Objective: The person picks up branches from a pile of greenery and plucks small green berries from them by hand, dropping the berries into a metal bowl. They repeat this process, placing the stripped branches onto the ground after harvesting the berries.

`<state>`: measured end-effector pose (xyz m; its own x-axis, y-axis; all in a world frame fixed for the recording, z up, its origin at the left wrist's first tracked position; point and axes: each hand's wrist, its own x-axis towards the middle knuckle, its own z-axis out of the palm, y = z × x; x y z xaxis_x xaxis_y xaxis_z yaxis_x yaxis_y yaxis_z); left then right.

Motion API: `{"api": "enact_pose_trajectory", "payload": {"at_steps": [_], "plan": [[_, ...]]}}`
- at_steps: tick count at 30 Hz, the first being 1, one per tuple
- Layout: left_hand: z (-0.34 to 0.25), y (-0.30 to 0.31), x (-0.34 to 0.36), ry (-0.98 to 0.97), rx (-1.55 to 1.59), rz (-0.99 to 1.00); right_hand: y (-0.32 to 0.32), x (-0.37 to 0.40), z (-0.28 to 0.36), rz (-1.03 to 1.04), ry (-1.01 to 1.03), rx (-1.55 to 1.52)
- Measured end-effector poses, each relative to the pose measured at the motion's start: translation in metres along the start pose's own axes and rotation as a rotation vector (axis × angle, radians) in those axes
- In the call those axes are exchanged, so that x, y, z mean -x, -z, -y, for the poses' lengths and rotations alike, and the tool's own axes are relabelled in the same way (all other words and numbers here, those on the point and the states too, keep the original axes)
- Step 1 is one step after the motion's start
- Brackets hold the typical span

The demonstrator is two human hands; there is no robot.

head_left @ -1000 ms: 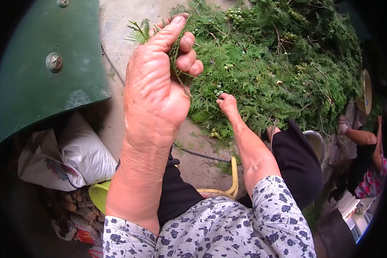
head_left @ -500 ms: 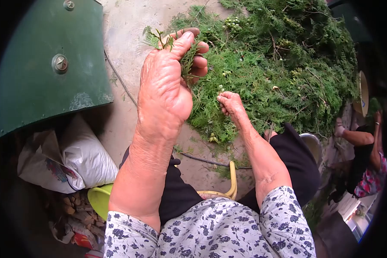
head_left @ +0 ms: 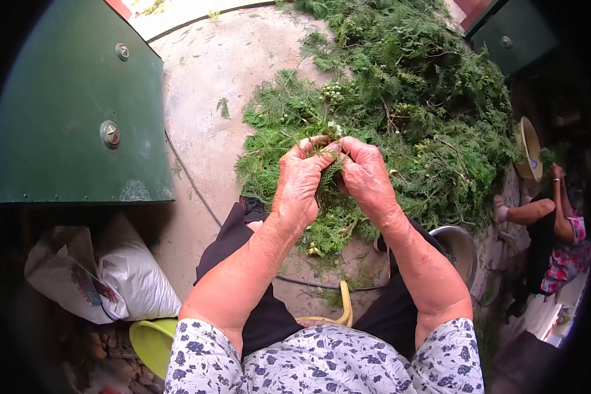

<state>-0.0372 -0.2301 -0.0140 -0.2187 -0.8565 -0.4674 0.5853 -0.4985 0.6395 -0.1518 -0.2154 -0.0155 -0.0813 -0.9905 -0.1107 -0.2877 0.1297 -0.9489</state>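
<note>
My left hand (head_left: 301,184) and right hand (head_left: 369,178) touch above the near edge of the conifer-branch pile (head_left: 414,98), both pinched tight on one green sprig (head_left: 329,152), bracing it from either side.

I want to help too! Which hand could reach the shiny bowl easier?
Probably the right hand. The bowl sits on that side, by the right knee, while the left hand is farther away. Both hands pinch one green sprig.
</note>
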Motion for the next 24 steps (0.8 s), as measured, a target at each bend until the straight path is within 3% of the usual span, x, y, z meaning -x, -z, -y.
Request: {"api": "enact_pose_trajectory", "payload": {"at_steps": [2,6,10,12,16,18,20,22,24], "plan": [[-0.002,-0.004,0.003,-0.059,0.06,-0.068,0.003,0.007,0.003,0.034,0.015,-0.017],[0.001,-0.001,-0.001,-0.114,-0.016,0.008,0.013,0.018,0.014,0.051,-0.08,-0.224],[0.004,-0.003,-0.004,-0.192,-0.128,0.023,0.032,0.011,0.015,-0.201,0.105,-0.079],[0.005,-0.004,-0.003,-0.131,-0.18,0.078,0.038,0.008,0.019,-0.149,0.107,-0.088],[0.015,-0.006,-0.003,-0.226,-0.238,0.137,0.035,0.004,0.012,-0.09,0.152,-0.066],[0.015,-0.01,-0.001,-0.262,-0.238,0.118,0.034,0.008,0.02,-0.045,-0.048,-0.314],[0.011,-0.01,0.0,-0.225,-0.233,0.147,0.036,0.007,0.019,-0.026,-0.032,-0.417],[0.007,-0.013,0.003,-0.21,-0.239,0.163,0.041,0.007,0.015,0.043,-0.262,-0.83],[0.005,-0.014,0.003,-0.193,-0.243,0.18,0.043,0.007,0.015,0.054,-0.286,-0.874]]}}
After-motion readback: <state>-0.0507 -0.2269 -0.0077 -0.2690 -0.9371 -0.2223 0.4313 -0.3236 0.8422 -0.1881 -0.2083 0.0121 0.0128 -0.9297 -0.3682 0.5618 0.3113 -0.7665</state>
